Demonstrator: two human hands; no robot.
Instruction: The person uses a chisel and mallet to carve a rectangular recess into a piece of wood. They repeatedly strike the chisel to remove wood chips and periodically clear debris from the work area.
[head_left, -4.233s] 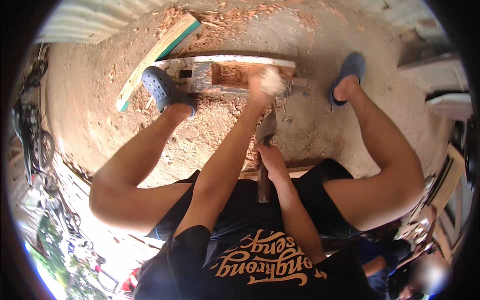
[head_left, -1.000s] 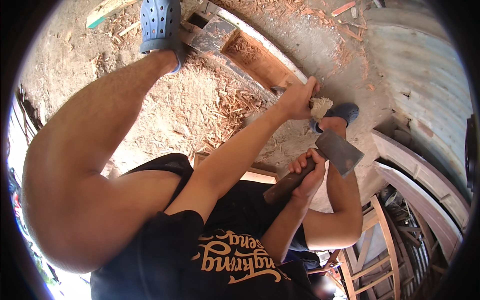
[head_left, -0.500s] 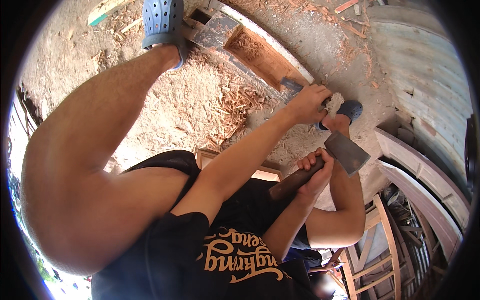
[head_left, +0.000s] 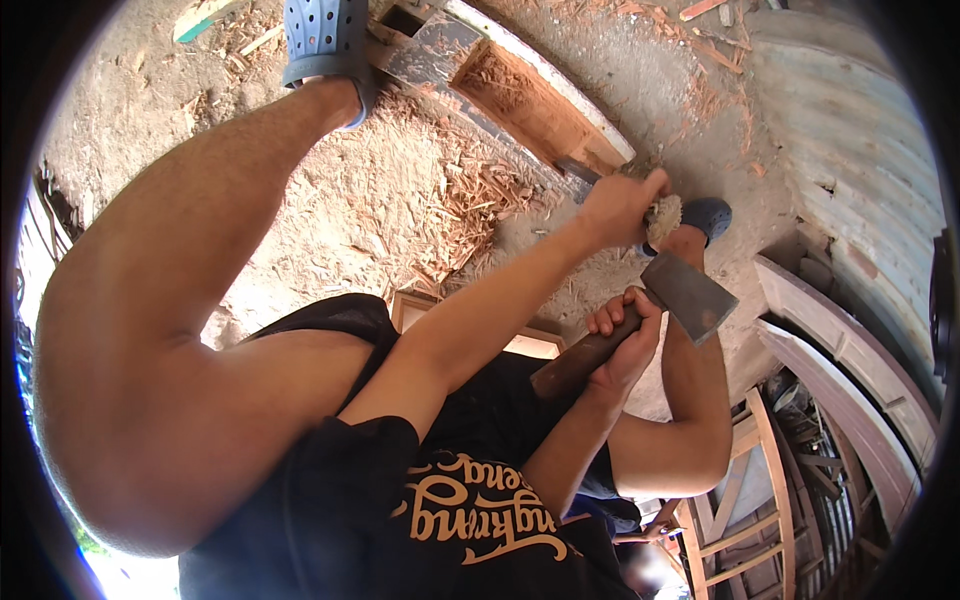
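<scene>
My left hand (head_left: 622, 210) is closed around a chisel (head_left: 574, 168). Its blade points into the near end of a long hollow cut in a wooden beam (head_left: 435, 58), and the handle's frayed, pale butt (head_left: 664, 218) sticks out past my fist. The hand hides most of the handle, and whether the cutting edge touches the wood I cannot tell. My right hand (head_left: 628, 340) grips the thick wooden handle of a hatchet (head_left: 690, 295) close below its flat, dark head. That head hangs just below the chisel's butt, apart from it.
My clog-shod left foot (head_left: 325, 45) rests against the beam; the other clog (head_left: 706, 218) is beyond my left hand. Wood chips (head_left: 470, 220) litter the ground. At right stand a corrugated metal sheet (head_left: 840, 130), wooden panels (head_left: 850, 350) and a wooden frame (head_left: 770, 480).
My left hand has turned a little on the chisel, its thumb now raised, and the frayed butt has tipped slightly downward. The hatchet has shifted slightly up and left.
</scene>
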